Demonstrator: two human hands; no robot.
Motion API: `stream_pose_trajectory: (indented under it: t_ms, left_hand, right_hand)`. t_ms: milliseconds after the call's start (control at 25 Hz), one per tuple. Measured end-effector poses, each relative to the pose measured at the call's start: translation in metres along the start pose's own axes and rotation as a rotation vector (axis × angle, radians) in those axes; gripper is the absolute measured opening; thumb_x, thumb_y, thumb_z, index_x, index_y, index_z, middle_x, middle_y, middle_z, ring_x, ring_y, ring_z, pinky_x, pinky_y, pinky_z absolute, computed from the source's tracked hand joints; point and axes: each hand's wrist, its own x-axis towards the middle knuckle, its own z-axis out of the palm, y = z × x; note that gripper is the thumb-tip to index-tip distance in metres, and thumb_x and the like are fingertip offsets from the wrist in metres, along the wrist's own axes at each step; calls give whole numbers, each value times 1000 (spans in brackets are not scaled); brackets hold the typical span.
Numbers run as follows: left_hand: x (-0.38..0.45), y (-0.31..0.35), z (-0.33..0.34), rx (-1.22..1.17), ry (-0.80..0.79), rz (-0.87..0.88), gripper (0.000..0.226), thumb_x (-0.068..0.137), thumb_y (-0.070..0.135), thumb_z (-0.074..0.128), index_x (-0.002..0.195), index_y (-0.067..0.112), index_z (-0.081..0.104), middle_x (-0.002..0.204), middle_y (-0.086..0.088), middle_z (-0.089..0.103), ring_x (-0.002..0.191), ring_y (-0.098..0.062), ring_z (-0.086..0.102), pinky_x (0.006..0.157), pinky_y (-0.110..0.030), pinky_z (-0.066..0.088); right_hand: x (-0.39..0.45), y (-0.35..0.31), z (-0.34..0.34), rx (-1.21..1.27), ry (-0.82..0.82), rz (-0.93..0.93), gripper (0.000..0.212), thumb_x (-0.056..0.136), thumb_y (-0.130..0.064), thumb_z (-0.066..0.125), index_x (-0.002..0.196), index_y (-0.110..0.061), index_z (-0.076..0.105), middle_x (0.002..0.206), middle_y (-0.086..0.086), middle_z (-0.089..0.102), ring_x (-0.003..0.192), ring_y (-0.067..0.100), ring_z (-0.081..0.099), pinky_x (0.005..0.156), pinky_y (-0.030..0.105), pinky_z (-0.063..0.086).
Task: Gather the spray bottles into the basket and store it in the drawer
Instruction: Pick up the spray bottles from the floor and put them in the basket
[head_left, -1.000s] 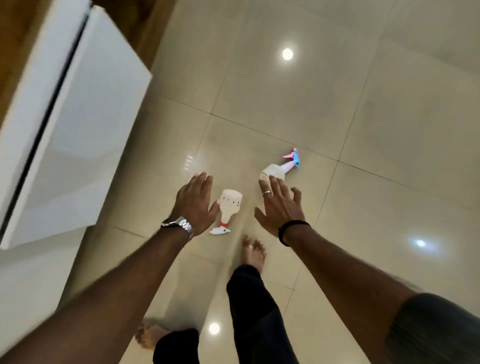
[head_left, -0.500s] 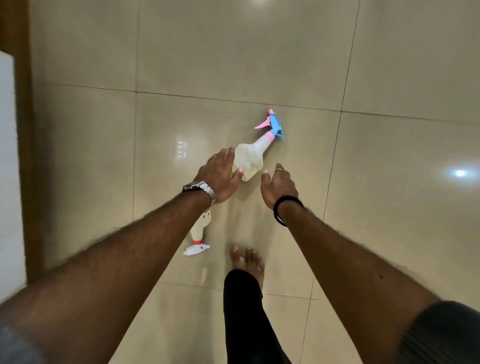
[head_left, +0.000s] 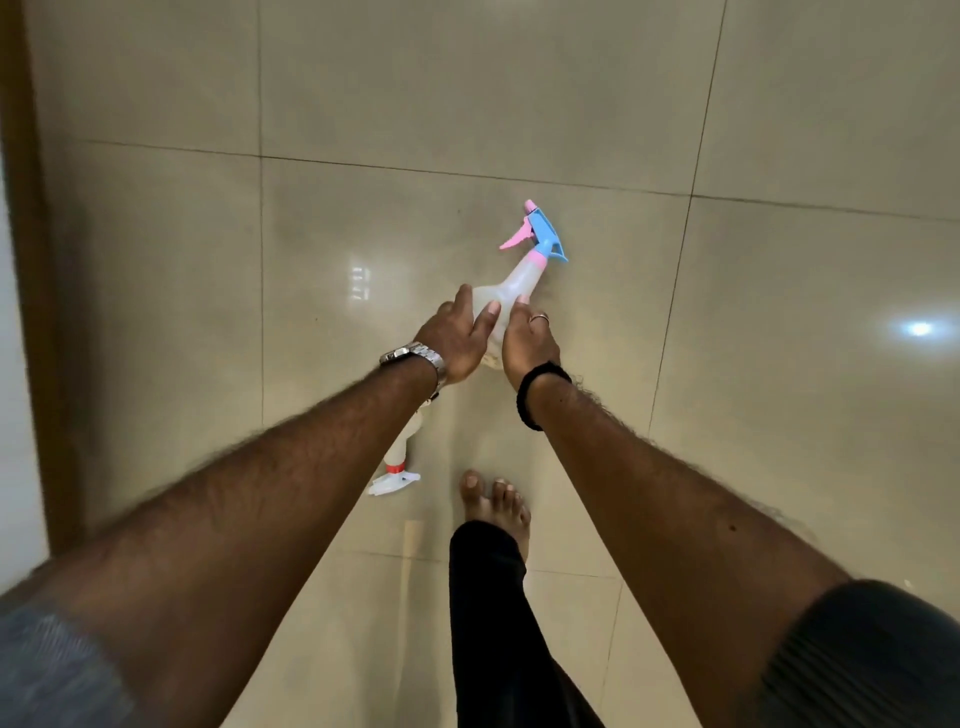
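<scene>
A: Where do we stand with the translucent plastic spray bottle with the blue-and-pink trigger head (head_left: 511, 283)?

B: It lies on its side on the glossy beige floor tiles (head_left: 779, 415), nozzle pointing away from us. Our left hand (head_left: 457, 340) and right hand (head_left: 527, 343) close around its wide body from either side, fingers wrapped on the plastic. We judge this the pick-up step.

A: How do we execute it well?

B: We keep the grip on the wide body, not the narrow neck; smooth plastic will likely slip on a polished floor if pushed rather than lifted. One hand should suffice once the bottle clears the floor, which frees the other.

A: For what?

B: The small white spray bottle with the red collar (head_left: 397, 462), lying on the tile near the bare foot (head_left: 496, 501), partly hidden under our left forearm. Its tapered shape suits a one-handed grasp.

A: The basket and drawer?

B: Neither appears in view.
</scene>
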Motion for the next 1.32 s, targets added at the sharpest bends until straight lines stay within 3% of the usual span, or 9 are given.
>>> stream_pose_trajectory:
  t_ms: [200,360,520,680,840,1000,1160,1240,1320]
  left_hand:
    - [-131,24,-44,-132,124,48,69,105,44,39,159,10,13,146,-23,47,129,-41,52,101,-45,47]
    - [-226,35,-92,-259,310,66,75,104,36,46,161,7,7,164,-17,29,146,-31,37,113,-38,38]
    - [-321,2,-146,-379,562,78,76,103,34,50,160,5,9,168,-13,22,153,-24,28,118,-24,25]
    - [-405,-68,-169,-486,773,71,76,102,37,51,161,12,10,169,-4,19,155,-16,23,121,-18,21]
    - [-487,-164,-178,-546,981,51,77,102,38,50,161,12,9,169,-5,19,155,-15,23,124,-29,28]
    - [-570,-263,-172,-671,1183,-40,78,98,46,46,161,13,13,167,-3,26,153,-11,25,121,-11,16]
    - [-656,-384,-151,-736,1373,-167,79,96,44,56,159,11,21,165,-3,30,151,-15,30,124,-25,24]
    - [-691,-437,-137,-732,1469,-232,78,96,40,59,157,7,24,163,-4,32,149,-17,33,123,-27,28]
    - [-720,-482,-121,-714,1545,-321,76,97,40,56,157,5,24,163,-6,32,149,-19,33,122,-27,28]
  right_hand:
    - [-111,-47,-25,-106,-67,-211,56,97,-64,42,129,-18,49,115,1,63,90,12,60,73,29,44]
    - [-202,-100,-23,-242,-127,-474,50,92,-60,54,126,-23,54,121,2,60,105,19,61,90,39,51]
    - [-306,-142,18,-418,-223,-802,40,92,-61,51,120,-33,55,117,-9,56,107,6,54,83,29,43]
    - [-393,-147,84,-537,-353,-864,43,82,-74,53,112,-45,44,108,-17,56,93,-9,57,73,24,43]
    - [-476,-122,173,-682,-463,-999,54,81,-74,57,116,-37,43,106,-19,59,94,5,64,76,31,52]
    - [-557,-78,279,-760,-631,-1148,56,82,-72,59,122,-35,43,111,-11,62,99,10,65,82,36,57]
    - [-643,-9,394,-805,-824,-1278,58,82,-75,56,122,-35,44,114,-11,59,103,5,63,83,25,50]
    - [-678,27,444,-841,-921,-1298,57,85,-68,61,126,-31,45,117,-10,61,104,6,64,85,22,50]
    - [-705,62,488,-893,-984,-1344,53,87,-59,65,128,-30,45,117,-11,60,102,3,63,82,10,45]
